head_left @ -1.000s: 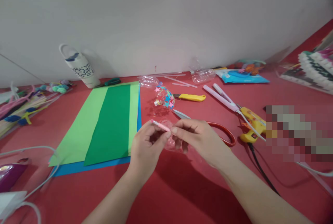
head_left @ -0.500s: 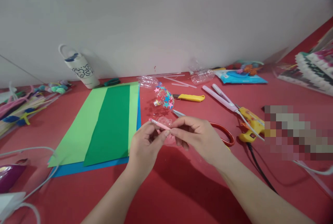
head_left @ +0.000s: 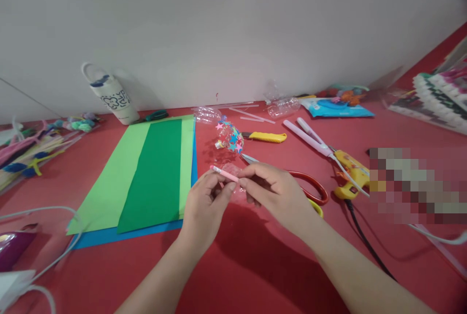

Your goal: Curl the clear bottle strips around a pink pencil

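Observation:
Between my hands is a pink pencil [head_left: 229,175] with an eraser end and a silvery band, tilted with the eraser toward the upper left. My left hand [head_left: 206,202] is closed on it, thumb and fingertips pinching its side. The fingertips of my right hand [head_left: 275,190] close on the pencil's other end, hiding its tip. Clear plastic [head_left: 239,192] shows behind the fingers; whether a finger touches it I cannot tell. Just beyond lies a clear piece with coloured stars [head_left: 231,136]. Scissors [head_left: 323,190] with red and yellow handles are partly covered by my right hand.
Green paper sheets [head_left: 156,173] lie left, over blue ones. A yellow cutter [head_left: 268,137], a pink hair straightener [head_left: 306,136], a yellow glue gun [head_left: 352,173] and a blue packet [head_left: 339,108] spread rightward. A white bottle [head_left: 115,100] stands by the wall; cables cross both sides.
The pencil has shifted slightly and its eraser end shows more clearly. My right hand has moved a little, uncovering more of the scissors' yellow handle. Both hands keep their grip.

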A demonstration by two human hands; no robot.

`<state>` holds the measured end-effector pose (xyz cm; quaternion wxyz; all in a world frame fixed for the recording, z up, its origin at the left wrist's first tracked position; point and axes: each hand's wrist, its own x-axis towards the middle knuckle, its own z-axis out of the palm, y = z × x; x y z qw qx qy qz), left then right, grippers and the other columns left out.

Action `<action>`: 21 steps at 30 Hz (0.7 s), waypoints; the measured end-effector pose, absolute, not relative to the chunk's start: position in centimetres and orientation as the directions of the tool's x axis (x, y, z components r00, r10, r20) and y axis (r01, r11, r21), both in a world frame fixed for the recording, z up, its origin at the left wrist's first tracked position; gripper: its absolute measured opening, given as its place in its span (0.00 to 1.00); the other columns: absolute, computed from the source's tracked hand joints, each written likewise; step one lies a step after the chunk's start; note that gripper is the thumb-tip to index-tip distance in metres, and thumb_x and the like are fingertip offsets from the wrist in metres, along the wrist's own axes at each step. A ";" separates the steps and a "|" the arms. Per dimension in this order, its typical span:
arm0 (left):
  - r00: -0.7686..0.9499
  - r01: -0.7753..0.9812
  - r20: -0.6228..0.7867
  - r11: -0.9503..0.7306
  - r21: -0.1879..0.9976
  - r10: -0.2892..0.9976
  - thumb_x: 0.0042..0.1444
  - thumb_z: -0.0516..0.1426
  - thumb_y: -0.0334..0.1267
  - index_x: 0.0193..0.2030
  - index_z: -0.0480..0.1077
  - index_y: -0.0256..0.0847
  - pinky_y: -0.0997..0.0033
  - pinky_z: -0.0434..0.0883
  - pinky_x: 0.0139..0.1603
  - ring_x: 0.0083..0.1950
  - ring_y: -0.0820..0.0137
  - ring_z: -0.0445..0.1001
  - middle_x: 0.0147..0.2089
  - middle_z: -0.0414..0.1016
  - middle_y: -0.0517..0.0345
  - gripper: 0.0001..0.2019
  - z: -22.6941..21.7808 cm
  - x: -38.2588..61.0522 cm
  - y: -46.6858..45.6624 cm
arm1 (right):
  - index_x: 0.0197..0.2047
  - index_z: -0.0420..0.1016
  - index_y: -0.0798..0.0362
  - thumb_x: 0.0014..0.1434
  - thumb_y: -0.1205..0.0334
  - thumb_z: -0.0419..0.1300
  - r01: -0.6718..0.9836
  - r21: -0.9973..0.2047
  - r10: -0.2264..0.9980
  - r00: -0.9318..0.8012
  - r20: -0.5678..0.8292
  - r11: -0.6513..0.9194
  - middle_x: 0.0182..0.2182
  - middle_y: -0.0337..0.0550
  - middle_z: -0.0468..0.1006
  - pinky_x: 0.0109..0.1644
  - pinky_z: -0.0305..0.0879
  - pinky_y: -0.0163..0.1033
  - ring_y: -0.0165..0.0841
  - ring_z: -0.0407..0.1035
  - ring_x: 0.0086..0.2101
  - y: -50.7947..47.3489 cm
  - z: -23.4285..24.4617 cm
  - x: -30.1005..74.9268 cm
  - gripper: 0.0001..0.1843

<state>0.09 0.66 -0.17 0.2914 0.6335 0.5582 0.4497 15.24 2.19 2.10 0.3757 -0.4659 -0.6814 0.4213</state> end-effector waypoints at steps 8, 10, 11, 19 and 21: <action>0.017 0.462 0.285 -0.260 0.848 0.958 0.54 0.55 0.31 0.27 0.67 0.41 0.76 0.58 0.24 0.24 0.77 0.59 0.24 0.61 0.66 0.05 0.0 -0.1 0.6 | 0.29 0.69 0.52 0.58 0.62 0.58 0.311 -0.931 0.951 -0.293 0.099 0.192 0.21 0.34 0.69 0.27 0.59 0.31 0.27 0.63 0.23 2.2 1.7 15.2 0.07; 0.011 0.494 0.289 -0.256 0.831 0.957 0.53 0.56 0.31 0.28 0.67 0.42 0.76 0.58 0.24 0.23 0.77 0.57 0.25 0.61 0.66 0.04 0.0 -0.2 0.7 | 0.28 0.68 0.52 0.60 0.62 0.56 0.368 -0.896 0.947 -0.287 0.144 0.248 0.21 0.34 0.68 0.29 0.59 0.33 0.28 0.64 0.24 2.1 1.8 15.2 0.08; 0.012 0.512 0.290 -0.254 0.820 0.957 0.52 0.57 0.31 0.28 0.68 0.42 0.75 0.58 0.24 0.23 0.77 0.57 0.26 0.61 0.66 0.04 -0.1 -0.2 0.8 | 0.29 0.68 0.52 0.61 0.62 0.55 0.401 -0.871 0.943 -0.282 0.178 0.285 0.22 0.35 0.69 0.30 0.59 0.33 0.29 0.64 0.25 2.1 1.8 15.1 0.09; 0.039 0.572 0.294 -0.263 0.777 0.955 0.51 0.58 0.28 0.31 0.69 0.43 0.68 0.66 0.42 0.39 0.70 0.67 0.37 0.66 0.59 0.05 -0.6 -0.4 1.3 | 0.33 0.64 0.52 0.65 0.66 0.47 0.570 -0.637 0.855 -0.357 0.376 0.518 0.30 0.41 0.71 0.33 0.57 0.36 0.32 0.64 0.30 2.1 0.9 15.2 0.10; 0.047 0.559 0.294 -0.269 0.784 0.955 0.51 0.57 0.28 0.30 0.68 0.42 0.66 0.66 0.46 0.43 0.68 0.68 0.38 0.67 0.58 0.05 -0.6 -0.4 1.3 | 0.33 0.64 0.53 0.66 0.65 0.46 0.609 -0.598 0.854 -0.366 0.370 0.520 0.30 0.42 0.71 0.31 0.55 0.36 0.32 0.64 0.29 2.2 0.7 15.1 0.10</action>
